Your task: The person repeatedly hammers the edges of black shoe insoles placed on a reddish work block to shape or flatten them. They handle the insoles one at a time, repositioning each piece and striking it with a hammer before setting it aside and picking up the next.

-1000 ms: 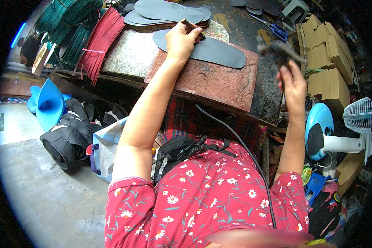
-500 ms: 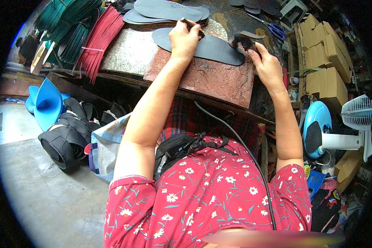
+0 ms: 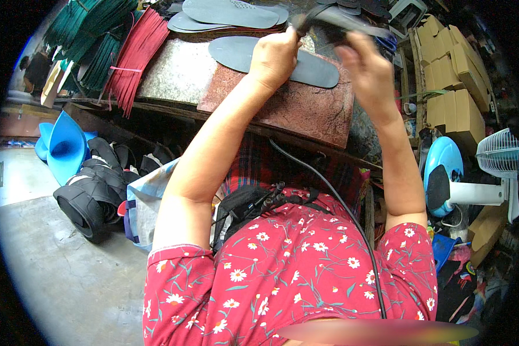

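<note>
Head view: one grey insole (image 3: 317, 74) lies flat on the reddish slab (image 3: 305, 121), aslant, its left end reaching over the pale slab (image 3: 179, 72). Left hand (image 3: 275, 60) is closed in a fist above the insole's middle; what it grips is hidden from this side. Right hand (image 3: 372, 72), motion-blurred, is curled around a dark tool (image 3: 328, 18), whose head end is right by the left fist.

Edges: the reddish slab sits at the table's near edge — bare slab shows in front of the insole, and a narrow strip right of it. Beyond the insole room is tight: an insole stack (image 3: 230, 14) lies just behind.

Surroundings: red bundle (image 3: 135, 63) and green bundles (image 3: 81, 26) crowd the left, scissors (image 3: 390, 44) lie far right, partly behind the tool. Boxes (image 3: 452, 109) and a fan (image 3: 496, 158) stand beyond the table's right side. A black cable (image 3: 323, 179) crosses the person's front.

Count: one insole in work, at least three stacked; two slabs; one red bundle, at least two green; one fan; boxes — several, overlapping, exact number unclear.
</note>
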Tool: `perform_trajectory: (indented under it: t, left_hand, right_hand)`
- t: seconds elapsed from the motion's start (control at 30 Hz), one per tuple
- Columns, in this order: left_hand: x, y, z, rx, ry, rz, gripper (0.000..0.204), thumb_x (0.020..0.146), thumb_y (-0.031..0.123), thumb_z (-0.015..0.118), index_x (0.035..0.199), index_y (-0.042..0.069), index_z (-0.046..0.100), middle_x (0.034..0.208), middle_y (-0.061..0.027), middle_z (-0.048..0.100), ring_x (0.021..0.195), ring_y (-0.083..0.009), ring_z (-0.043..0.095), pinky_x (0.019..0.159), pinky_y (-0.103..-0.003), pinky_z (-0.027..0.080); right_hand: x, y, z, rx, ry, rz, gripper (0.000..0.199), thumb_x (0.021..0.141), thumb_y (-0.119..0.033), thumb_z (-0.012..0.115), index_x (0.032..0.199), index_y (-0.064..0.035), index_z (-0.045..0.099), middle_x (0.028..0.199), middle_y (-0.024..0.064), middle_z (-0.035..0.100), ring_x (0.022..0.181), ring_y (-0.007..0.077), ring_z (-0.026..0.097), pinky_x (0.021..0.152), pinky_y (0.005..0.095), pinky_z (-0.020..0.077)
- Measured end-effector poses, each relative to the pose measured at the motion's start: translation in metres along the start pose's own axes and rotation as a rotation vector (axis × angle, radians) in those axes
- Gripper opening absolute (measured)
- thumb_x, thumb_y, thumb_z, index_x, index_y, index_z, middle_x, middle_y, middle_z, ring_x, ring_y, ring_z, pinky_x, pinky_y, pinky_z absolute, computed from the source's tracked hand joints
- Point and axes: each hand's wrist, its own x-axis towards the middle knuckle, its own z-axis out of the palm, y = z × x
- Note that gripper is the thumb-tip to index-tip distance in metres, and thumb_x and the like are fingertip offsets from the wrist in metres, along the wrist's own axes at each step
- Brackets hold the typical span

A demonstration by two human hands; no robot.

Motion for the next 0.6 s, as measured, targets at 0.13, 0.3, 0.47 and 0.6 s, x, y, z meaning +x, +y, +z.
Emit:
perform_trajectory:
  t: [0.13,0.3,0.47,0.6]
  left_hand:
    - [-0.003,-0.007,0.005,-0.219,0.196,-0.248,0.017,0.085,0.013,0.068,0.093,0.001,0.060,0.075,-0.0191,0.067,0.072,-0.0322,0.069,0.064,-0.038,0.056]
    - [-0.003,-0.017,0.009,-0.806,0.123,-0.569,0.016,0.085,0.012,0.071,0.092,0.000,0.064,0.081,-0.0153,0.071,0.074,-0.0229,0.071,0.067,-0.033,0.057]
    - [-0.003,-0.011,0.003,-0.508,0.062,-0.346,0.017,0.084,0.016,0.072,0.093,0.003,0.065,0.083,-0.0152,0.071,0.078,-0.0246,0.072,0.073,-0.033,0.055]
    - [0.001,-0.001,0.002,-0.187,0.027,-0.067,0.023,0.086,0.018,0.072,0.099,0.004,0.060,0.080,-0.0167,0.069,0.074,-0.0331,0.069,0.066,-0.038,0.054]
  right_hand:
    - [-0.030,0.041,0.006,-0.238,-0.167,0.274,0.036,0.094,-0.042,0.057,0.117,-0.0146,0.061,0.092,0.0202,0.069,0.088,0.0399,0.066,0.071,0.0466,0.0526]
    - [-0.054,0.068,0.015,-0.193,-0.210,0.363,0.038,0.094,-0.044,0.057,0.120,-0.0171,0.061,0.093,0.0198,0.069,0.091,0.0411,0.066,0.076,0.0495,0.0518]
    - [-0.025,0.031,-0.011,0.018,-0.148,0.426,0.040,0.093,-0.042,0.062,0.119,-0.0112,0.063,0.093,0.0200,0.069,0.089,0.0388,0.067,0.073,0.0406,0.0526]
    - [-0.009,0.001,-0.035,0.289,0.202,0.130,0.031,0.095,-0.025,0.064,0.118,-0.0044,0.062,0.086,0.0138,0.070,0.071,0.0162,0.063,0.068,0.0313,0.0518]
